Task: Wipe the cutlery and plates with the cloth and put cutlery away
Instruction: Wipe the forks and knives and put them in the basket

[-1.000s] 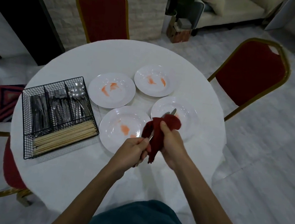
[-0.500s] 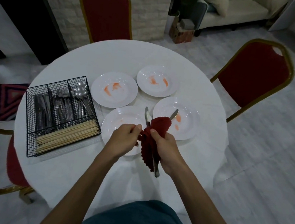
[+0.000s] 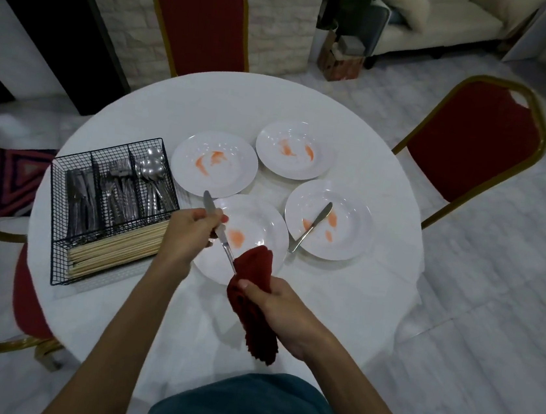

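Note:
My left hand (image 3: 190, 233) grips a table knife (image 3: 225, 245) near its blade end, over the near white plate (image 3: 263, 216). My right hand (image 3: 274, 304) holds a dark red cloth (image 3: 254, 303) wrapped around the knife's handle end. A second knife (image 3: 310, 226) lies on the right plate (image 3: 352, 212). Two more plates (image 3: 184, 162) (image 3: 269, 138) sit farther back. All the plates carry orange smears. A black wire caddy (image 3: 59, 216) at the left holds knives, forks, spoons and chopsticks.
The round white table (image 3: 337, 316) is ringed by red chairs with gold frames: one at the back (image 3: 201, 18), one at the right (image 3: 476, 138), one at the near left (image 3: 26, 298). A sofa and a small crate stand beyond.
My hands have drawn apart. The left hand has slid up and left along the knife. The right hand has pulled the cloth down toward me along the handle.

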Demonstrator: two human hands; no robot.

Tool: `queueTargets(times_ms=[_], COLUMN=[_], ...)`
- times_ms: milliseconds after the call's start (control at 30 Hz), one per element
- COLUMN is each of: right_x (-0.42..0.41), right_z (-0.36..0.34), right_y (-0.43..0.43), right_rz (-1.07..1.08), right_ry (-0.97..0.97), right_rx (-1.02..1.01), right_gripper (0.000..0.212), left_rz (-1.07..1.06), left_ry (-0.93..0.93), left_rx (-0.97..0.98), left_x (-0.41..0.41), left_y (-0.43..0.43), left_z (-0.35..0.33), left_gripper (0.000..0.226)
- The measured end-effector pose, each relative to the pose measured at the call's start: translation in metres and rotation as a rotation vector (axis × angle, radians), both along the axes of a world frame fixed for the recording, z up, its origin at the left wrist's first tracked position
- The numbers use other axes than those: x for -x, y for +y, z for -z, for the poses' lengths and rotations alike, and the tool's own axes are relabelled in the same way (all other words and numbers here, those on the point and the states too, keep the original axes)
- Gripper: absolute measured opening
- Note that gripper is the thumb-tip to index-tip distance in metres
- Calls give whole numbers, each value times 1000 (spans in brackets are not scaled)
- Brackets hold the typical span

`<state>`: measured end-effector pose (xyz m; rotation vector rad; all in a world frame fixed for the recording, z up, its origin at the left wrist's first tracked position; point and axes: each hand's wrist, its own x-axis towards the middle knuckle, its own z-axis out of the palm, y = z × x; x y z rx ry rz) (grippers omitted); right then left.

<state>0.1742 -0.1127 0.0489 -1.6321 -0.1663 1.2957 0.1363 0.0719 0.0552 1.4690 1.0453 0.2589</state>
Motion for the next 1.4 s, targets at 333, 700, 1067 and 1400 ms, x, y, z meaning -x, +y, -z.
queueTargets(times_ms=[333,700,1067,1400], right_x=[-4,-6,2,-11], right_z=[-6,6,24,39], right_y=[23,48,93,99], right_rz=[-26,-104,-213,-120], right_ry=[-195,-302,-315,-235], right_rx=[105,112,114,176], right_gripper=[32,29,23,21], left_rz=[185,-26,-228,-278], left_ry=[123,12,47,222], left_rx=[-165,43,182,145], left_x=[0,29,48,101], left_y=[-18,-1,33,164], left_z=[17,29,51,48], left_gripper=[27,22,18,22])
